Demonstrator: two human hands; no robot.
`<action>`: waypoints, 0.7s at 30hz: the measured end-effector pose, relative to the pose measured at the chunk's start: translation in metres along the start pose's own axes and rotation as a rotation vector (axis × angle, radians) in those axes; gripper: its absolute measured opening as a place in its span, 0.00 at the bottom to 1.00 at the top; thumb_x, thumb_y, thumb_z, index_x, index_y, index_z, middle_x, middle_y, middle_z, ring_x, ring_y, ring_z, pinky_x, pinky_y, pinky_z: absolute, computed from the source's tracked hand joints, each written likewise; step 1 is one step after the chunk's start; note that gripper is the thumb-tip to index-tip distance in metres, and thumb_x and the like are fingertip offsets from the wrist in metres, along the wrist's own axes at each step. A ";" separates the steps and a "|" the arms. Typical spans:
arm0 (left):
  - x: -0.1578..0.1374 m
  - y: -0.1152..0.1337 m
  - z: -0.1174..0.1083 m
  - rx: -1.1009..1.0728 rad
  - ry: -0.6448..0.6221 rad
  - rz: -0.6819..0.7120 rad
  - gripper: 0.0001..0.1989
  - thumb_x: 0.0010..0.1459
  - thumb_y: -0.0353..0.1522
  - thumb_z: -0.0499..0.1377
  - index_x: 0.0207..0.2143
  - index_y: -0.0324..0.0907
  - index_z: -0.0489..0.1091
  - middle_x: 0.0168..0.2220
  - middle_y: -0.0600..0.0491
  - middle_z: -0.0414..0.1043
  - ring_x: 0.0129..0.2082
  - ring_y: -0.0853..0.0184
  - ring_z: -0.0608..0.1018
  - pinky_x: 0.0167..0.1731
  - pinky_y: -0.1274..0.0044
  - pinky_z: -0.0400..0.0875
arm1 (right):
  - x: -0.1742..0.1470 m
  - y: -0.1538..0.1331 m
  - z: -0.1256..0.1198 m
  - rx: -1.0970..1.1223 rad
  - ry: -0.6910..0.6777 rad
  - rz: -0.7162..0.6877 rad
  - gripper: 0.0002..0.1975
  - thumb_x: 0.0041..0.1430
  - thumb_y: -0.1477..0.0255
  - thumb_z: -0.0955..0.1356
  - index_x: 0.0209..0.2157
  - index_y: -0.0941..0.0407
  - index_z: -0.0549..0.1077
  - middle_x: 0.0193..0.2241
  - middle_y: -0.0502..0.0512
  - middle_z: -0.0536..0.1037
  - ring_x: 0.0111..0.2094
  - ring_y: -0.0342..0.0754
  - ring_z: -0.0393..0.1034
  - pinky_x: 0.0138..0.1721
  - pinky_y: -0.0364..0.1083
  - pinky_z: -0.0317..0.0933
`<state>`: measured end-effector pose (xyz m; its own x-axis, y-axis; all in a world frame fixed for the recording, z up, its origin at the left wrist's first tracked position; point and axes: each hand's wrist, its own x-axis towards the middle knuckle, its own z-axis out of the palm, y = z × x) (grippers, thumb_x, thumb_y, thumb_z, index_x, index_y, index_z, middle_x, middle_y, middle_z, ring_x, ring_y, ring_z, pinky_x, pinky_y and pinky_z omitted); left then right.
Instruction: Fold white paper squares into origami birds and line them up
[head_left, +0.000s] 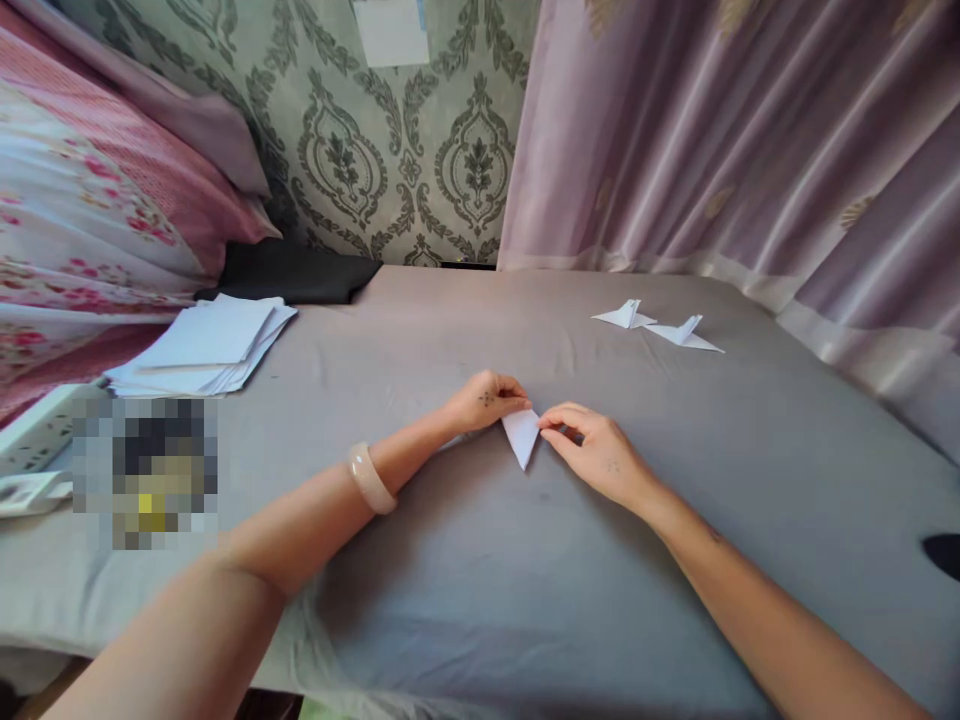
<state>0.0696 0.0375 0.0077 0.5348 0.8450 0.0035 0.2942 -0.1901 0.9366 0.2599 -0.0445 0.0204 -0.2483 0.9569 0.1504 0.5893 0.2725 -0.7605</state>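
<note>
A small piece of folded white paper [522, 438] is at the middle of the cloth-covered table, its narrow point towards me. My left hand [491, 400], below a pale bangle [372, 480] on the wrist, pinches the paper's upper edge. At the paper's right edge, my right hand [589, 443] is closed with thumb and fingertips on it. The fingers partly cover the upper part of the paper. Farther back on the right are two folded paper birds, one [625, 315] beside the other [684, 332].
A stack of white paper sheets [206, 340] lies at the left, with a black flat item [292, 272] behind it. A white power strip [49, 425] sits at the left edge, near a blurred-out patch. Pink curtains [660, 140] hang behind the right side. A dark object [943, 553] shows at the right edge.
</note>
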 end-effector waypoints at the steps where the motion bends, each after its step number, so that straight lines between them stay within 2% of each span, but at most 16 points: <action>1: 0.003 0.000 0.001 0.037 0.007 0.020 0.07 0.51 0.34 0.62 0.26 0.38 0.76 0.24 0.53 0.72 0.25 0.69 0.69 0.28 0.78 0.61 | 0.003 0.002 0.003 -0.062 -0.001 -0.088 0.10 0.60 0.73 0.63 0.38 0.54 0.76 0.41 0.54 0.78 0.41 0.47 0.72 0.46 0.48 0.65; 4: 0.008 -0.001 0.004 0.138 0.055 0.069 0.04 0.51 0.30 0.62 0.27 0.39 0.76 0.25 0.53 0.70 0.27 0.68 0.69 0.29 0.77 0.60 | 0.006 0.009 0.011 -0.228 -0.007 -0.243 0.17 0.59 0.80 0.60 0.43 0.53 0.76 0.43 0.56 0.77 0.46 0.50 0.70 0.49 0.52 0.64; 8: 0.001 0.001 0.003 0.219 0.105 0.095 0.07 0.52 0.26 0.59 0.35 0.40 0.74 0.28 0.53 0.69 0.27 0.68 0.68 0.31 0.77 0.61 | 0.004 0.016 0.015 -0.311 -0.010 -0.287 0.21 0.59 0.83 0.58 0.47 0.54 0.74 0.44 0.58 0.76 0.46 0.52 0.68 0.49 0.54 0.65; 12: -0.024 0.003 -0.005 0.378 -0.024 0.241 0.12 0.56 0.23 0.52 0.35 0.39 0.74 0.37 0.47 0.73 0.34 0.66 0.74 0.37 0.75 0.66 | 0.002 0.017 0.014 -0.295 -0.004 -0.287 0.20 0.61 0.81 0.58 0.47 0.54 0.75 0.43 0.58 0.75 0.46 0.52 0.67 0.48 0.54 0.65; 14: -0.036 0.001 -0.009 0.423 -0.062 0.317 0.17 0.54 0.20 0.50 0.40 0.40 0.74 0.44 0.45 0.73 0.43 0.63 0.74 0.43 0.74 0.67 | 0.002 0.016 0.014 -0.293 0.000 -0.289 0.19 0.62 0.81 0.58 0.47 0.54 0.75 0.43 0.58 0.75 0.46 0.52 0.67 0.49 0.53 0.65; 16: -0.042 -0.003 -0.011 0.452 -0.056 0.367 0.19 0.54 0.21 0.51 0.45 0.40 0.73 0.48 0.43 0.72 0.49 0.60 0.73 0.47 0.71 0.67 | 0.002 0.016 0.015 -0.287 0.006 -0.287 0.19 0.62 0.81 0.58 0.47 0.56 0.74 0.44 0.58 0.74 0.47 0.51 0.67 0.50 0.53 0.65; 21: -0.039 -0.015 -0.013 0.532 -0.094 0.479 0.15 0.64 0.27 0.51 0.48 0.41 0.72 0.49 0.43 0.72 0.49 0.61 0.72 0.50 0.69 0.68 | 0.000 0.019 0.015 -0.236 0.016 -0.255 0.17 0.62 0.80 0.60 0.49 0.57 0.73 0.49 0.59 0.72 0.51 0.51 0.65 0.52 0.52 0.64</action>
<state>0.0339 0.0143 -0.0017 0.7606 0.5657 0.3184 0.3434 -0.7669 0.5421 0.2598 -0.0409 -0.0030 -0.3993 0.8559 0.3285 0.6722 0.5170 -0.5300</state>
